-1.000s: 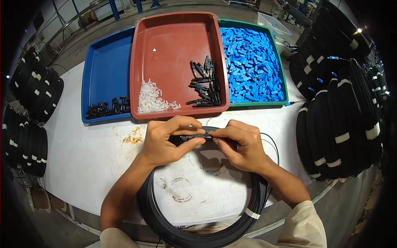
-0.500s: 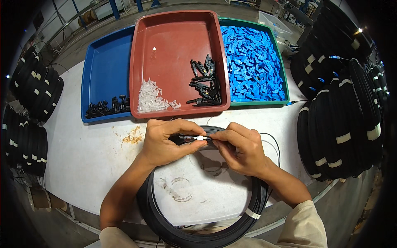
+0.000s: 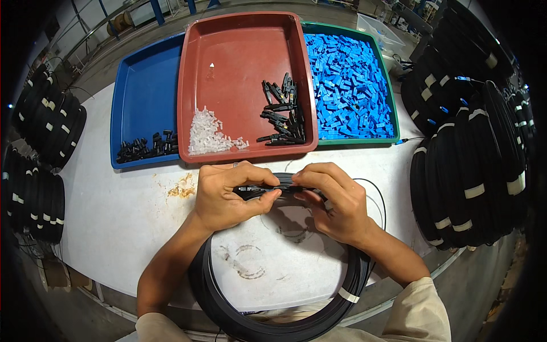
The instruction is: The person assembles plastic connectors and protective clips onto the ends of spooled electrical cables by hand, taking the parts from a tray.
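Observation:
My left hand [image 3: 231, 192] and my right hand [image 3: 333, 199] meet over a white table [image 3: 119, 219], both pinching a slim black connector piece [image 3: 259, 189] at the end of a thin black cable. Fingertips cover most of the piece. Below the hands lies a large coil of black cable [image 3: 228, 308], bound with a white tape band, with my forearms crossing over it. Just beyond the hands stands a red tray [image 3: 239, 51] holding a pile of small clear plastic parts [image 3: 208, 134] and a heap of black connector parts [image 3: 282, 114].
A blue tray [image 3: 142, 85] with a few black parts [image 3: 145, 148] sits left of the red one; a green tray of blue plastic pieces [image 3: 347, 85] sits right. Stacks of taped black cable coils [image 3: 473, 148] crowd the right edge, and more coils [image 3: 40, 142] line the left.
Half a second ago a small white tip showed between my fingertips; now the hands have closed together over it and only the black piece shows. The hands stay in the same spot.

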`<state>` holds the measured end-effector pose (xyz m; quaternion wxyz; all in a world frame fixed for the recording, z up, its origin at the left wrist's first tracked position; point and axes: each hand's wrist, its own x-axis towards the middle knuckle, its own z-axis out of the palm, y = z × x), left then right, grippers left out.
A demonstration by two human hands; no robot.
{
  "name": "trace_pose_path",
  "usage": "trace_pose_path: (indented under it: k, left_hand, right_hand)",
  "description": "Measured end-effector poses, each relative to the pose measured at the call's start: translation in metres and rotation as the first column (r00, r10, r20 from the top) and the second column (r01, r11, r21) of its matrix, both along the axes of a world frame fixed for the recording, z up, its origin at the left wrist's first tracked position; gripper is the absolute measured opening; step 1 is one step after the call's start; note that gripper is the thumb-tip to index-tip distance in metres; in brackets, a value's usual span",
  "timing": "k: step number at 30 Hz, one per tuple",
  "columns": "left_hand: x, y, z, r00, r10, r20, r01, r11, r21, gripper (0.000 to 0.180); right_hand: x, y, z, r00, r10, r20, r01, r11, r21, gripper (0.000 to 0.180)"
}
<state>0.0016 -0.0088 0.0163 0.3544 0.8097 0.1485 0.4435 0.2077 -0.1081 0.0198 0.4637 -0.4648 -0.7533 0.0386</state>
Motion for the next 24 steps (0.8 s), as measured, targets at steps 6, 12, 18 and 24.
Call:
trace_pose_path:
  k: [6,12,18,24]
  left_hand:
    - [0.001,-0.004,0.003,0.999,-0.037,0.001,0.037,0.996,-0.078,0.017]
    - [0.002,-0.008,0.008,0.998,-0.062,-0.017,0.058,0.980,-0.192,0.018]
    - [0.000,-0.010,0.013,0.990,-0.096,-0.105,0.041,0.901,-0.432,0.015]
    - [-0.001,-0.003,0.012,0.977,-0.213,-0.008,0.160,0.757,-0.634,0.011]
  right_hand:
    - [-0.001,-0.001,0.000,0.999,-0.001,0.041,-0.004,0.991,0.132,0.035]
    - [0.004,-0.001,0.001,0.990,0.061,0.127,-0.085,0.978,0.193,0.030]
    - [0.004,0.001,-0.001,0.982,0.078,0.170,-0.118,0.963,0.244,0.023]
    - [0.003,0.002,-0.002,0.974,0.109,0.200,-0.161,0.950,0.268,0.023]
